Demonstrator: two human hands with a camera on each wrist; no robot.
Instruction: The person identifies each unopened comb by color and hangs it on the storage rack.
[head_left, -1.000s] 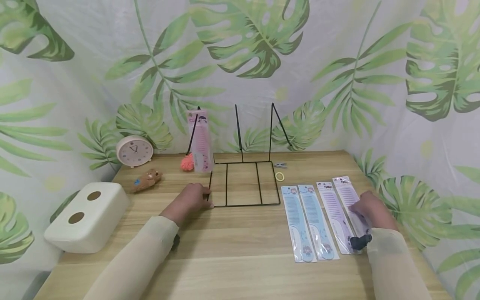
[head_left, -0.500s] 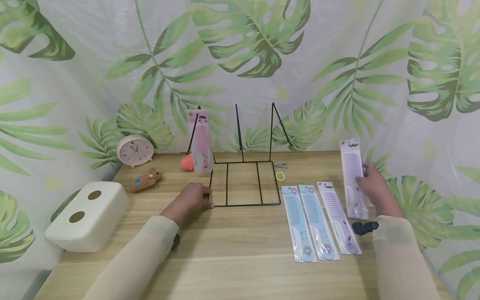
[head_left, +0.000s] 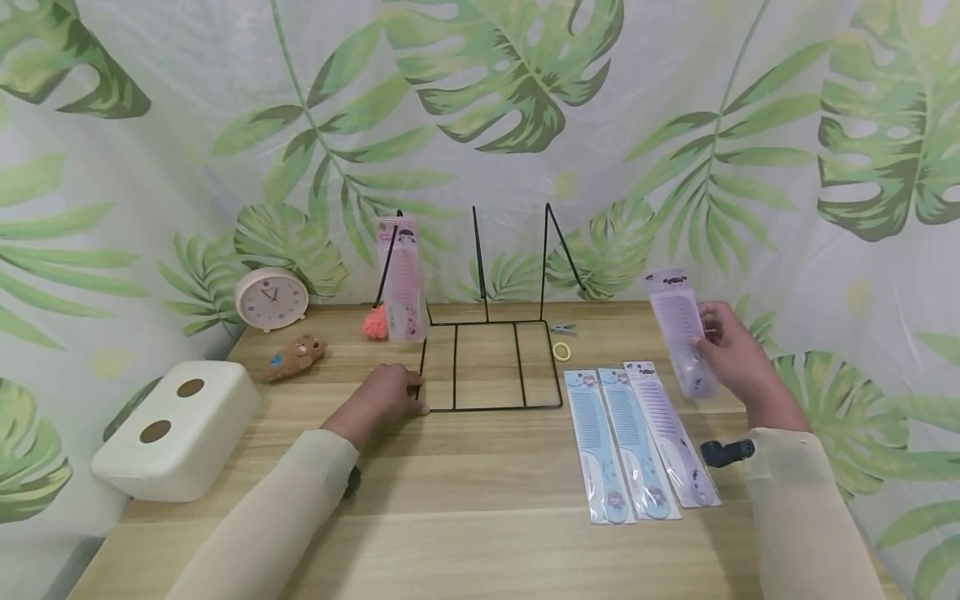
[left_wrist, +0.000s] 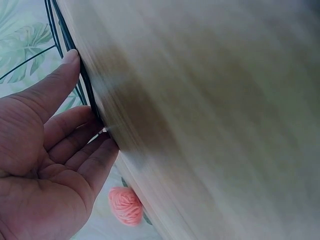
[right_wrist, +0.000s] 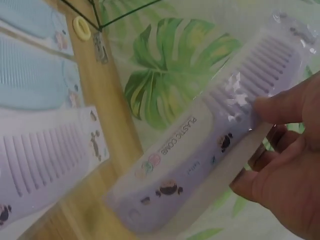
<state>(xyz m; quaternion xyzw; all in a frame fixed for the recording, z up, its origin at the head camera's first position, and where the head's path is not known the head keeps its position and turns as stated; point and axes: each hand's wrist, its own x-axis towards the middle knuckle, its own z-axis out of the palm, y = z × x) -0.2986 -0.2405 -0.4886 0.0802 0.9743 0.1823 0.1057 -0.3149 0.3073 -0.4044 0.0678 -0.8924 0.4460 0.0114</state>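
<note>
Lilac comb (head_left: 681,333) in its clear packet is up off the worktop, held upright above the right side, and the right hand (head_left: 738,360) has it pinched, thumb on the front and fingers (right_wrist: 272,182) curled behind the handle end, so that grip is closed on the packet. The right wrist view shows the comb's teeth pointing up past the thumb and little cartoon prints on the handle. Below it, three more packaged combs lie flat side by side near the right edge: two blue combs (head_left: 611,442) and one purple comb (head_left: 670,433), touching or nearly so.

Over to the left hand (head_left: 378,400): it rests on the worktop with relaxed fingers (left_wrist: 75,145) against the front left corner of the black wire rack (head_left: 487,367), grip loose, fingertips touching the wire. A pink comb packet (head_left: 401,283) stands upright in the rack's left slot. Just beside it sits an orange pompom (head_left: 374,325). Toward the back left corner, a round clock (head_left: 272,300) and a small brown toy (head_left: 294,358); a white box (head_left: 176,433) sits at the left edge.
</note>
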